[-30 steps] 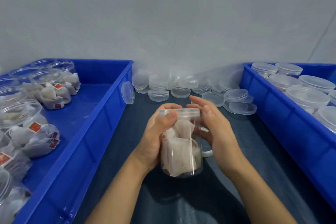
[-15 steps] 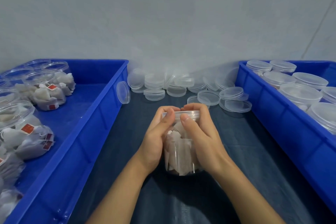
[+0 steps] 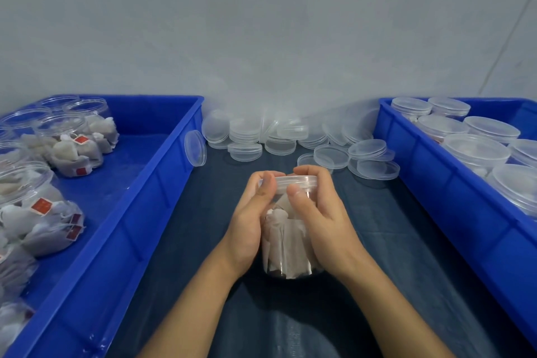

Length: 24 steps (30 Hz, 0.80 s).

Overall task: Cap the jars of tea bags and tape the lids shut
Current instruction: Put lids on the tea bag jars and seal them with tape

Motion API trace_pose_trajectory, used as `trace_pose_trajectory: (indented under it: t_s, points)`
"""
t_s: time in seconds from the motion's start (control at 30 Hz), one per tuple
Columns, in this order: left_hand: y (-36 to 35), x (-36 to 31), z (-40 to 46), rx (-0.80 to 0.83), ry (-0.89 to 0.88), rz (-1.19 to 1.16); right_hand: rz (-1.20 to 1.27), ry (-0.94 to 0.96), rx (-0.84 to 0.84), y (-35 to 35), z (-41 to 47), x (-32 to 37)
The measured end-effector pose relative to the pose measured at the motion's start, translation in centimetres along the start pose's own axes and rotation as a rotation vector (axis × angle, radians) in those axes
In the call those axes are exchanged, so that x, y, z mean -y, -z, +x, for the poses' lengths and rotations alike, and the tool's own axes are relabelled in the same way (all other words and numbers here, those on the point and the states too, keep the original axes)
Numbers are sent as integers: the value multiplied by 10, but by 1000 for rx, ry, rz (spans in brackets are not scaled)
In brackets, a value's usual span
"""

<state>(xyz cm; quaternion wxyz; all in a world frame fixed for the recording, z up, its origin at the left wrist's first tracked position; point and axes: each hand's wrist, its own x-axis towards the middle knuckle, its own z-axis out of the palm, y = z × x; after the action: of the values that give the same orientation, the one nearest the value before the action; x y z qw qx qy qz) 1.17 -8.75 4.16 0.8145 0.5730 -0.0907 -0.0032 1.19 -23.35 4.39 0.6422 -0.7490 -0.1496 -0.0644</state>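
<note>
A clear plastic jar [image 3: 286, 247] packed with white tea bags stands on the dark table between my hands. A clear lid [image 3: 296, 182] sits on its mouth. My left hand [image 3: 251, 218] wraps the jar's left side, thumb up at the lid's rim. My right hand [image 3: 322, 212] curls round the right side, fingers over the lid's far edge and thumb just below the rim in front. No tape shows.
A blue bin [image 3: 151, 192] on the left holds several uncapped jars of tea bags [image 3: 72, 142]. A blue bin [image 3: 436, 183] on the right holds several capped jars [image 3: 476, 148]. Loose clear lids [image 3: 279, 136] lie heaped at the back against the grey wall.
My right hand came in from the jar's right side and closed over the lid and jar front. The left hand kept its hold. The jar stayed in place.
</note>
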Motion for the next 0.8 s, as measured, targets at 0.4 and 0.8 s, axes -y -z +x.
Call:
trace_pose_trajectory:
  t_s: [0.4, 0.8]
  points:
    - [1, 3, 2, -16, 31, -39, 28, -2, 10, 5, 5, -6]
    - [2, 6, 2, 26, -35, 72, 86, 13, 17, 7, 4, -5]
